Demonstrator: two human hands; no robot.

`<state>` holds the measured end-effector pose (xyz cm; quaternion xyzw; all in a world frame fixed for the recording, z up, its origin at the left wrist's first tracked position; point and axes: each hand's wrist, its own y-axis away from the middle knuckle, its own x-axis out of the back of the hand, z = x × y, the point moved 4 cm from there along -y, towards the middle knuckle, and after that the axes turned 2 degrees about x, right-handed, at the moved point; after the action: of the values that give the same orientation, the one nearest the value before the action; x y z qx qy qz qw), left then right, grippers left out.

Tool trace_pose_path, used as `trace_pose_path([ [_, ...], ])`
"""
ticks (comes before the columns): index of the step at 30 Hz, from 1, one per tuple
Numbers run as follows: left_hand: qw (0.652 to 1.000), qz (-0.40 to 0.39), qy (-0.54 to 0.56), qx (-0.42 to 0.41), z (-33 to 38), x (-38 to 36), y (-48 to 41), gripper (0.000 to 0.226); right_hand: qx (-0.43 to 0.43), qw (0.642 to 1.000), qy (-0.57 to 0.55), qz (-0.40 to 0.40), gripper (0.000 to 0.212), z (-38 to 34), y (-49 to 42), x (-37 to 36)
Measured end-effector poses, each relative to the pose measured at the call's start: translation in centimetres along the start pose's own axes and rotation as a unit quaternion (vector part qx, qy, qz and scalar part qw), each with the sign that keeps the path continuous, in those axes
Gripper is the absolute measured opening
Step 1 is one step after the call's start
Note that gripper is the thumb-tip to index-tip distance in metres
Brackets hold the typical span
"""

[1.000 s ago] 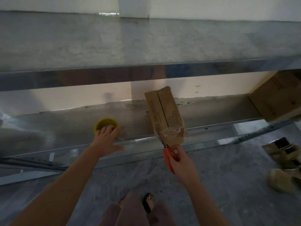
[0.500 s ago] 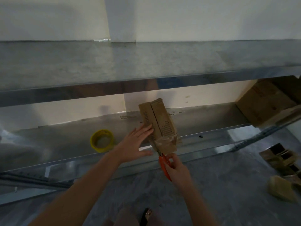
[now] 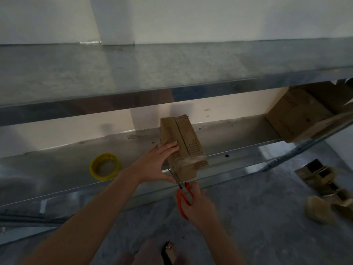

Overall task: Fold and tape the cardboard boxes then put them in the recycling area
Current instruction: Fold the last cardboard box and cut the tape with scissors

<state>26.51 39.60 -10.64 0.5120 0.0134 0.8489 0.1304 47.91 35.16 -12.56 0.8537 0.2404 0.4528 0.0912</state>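
A small brown cardboard box (image 3: 188, 139) with printed lettering lies on the lower metal shelf (image 3: 57, 165), its near end wrapped in clear tape and hanging over the shelf's front edge. My left hand (image 3: 160, 161) lies against the box's left side, fingers straight across its top and thumb under the near end. My right hand (image 3: 196, 202) grips orange-handled scissors (image 3: 182, 196) just below the box, blades pointing up at the taped end. A yellow tape roll (image 3: 105, 166) lies flat on the shelf to the left of my left hand.
A large cardboard box (image 3: 299, 115) sits at the shelf's right end. An upper metal shelf (image 3: 152, 73) spans overhead. Several cardboard pieces (image 3: 322, 178) and a crumpled brown lump (image 3: 319, 209) lie on the grey floor at right. My sandalled foot (image 3: 170, 249) shows at the bottom.
My left hand left the yellow tape roll, moved right and settled on the box. The box came down onto the shelf. The scissors stayed at the taped end.
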Motion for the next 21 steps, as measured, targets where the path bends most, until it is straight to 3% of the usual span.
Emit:
trace_pose_path([
  [7, 1.0, -0.011, 0.004, -0.002, -0.2, 0.1, -0.2, 0.12, 0.001, 0.997, 0.073, 0.033, 0.066, 0.9, -1.1, -1.1],
  [11, 0.999, -0.034, 0.003, -0.009, 0.2, 0.4, -0.4, 0.123, -0.049, 0.984, 0.168, -0.038, 0.059, 3.5, 0.2, -4.7],
  [14, 0.999, -0.026, 0.015, -0.01, 0.1, 0.4, -0.7, 0.121, -0.079, 0.984, 0.155, 0.037, 0.055, 5.7, 1.5, -3.5],
  [19, 0.999, -0.003, 0.049, -0.01, -0.1, -0.1, -0.6, 0.118, -0.117, 0.959, 0.16, 0.201, 0.047, 8.6, 1.7, 4.5],
  [21, 0.998, 0.01, 0.061, 0.003, 0.0, -0.1, -0.7, 0.117, -0.126, 0.951, 0.168, 0.228, 0.046, 9.1, 0.9, 7.1],
])
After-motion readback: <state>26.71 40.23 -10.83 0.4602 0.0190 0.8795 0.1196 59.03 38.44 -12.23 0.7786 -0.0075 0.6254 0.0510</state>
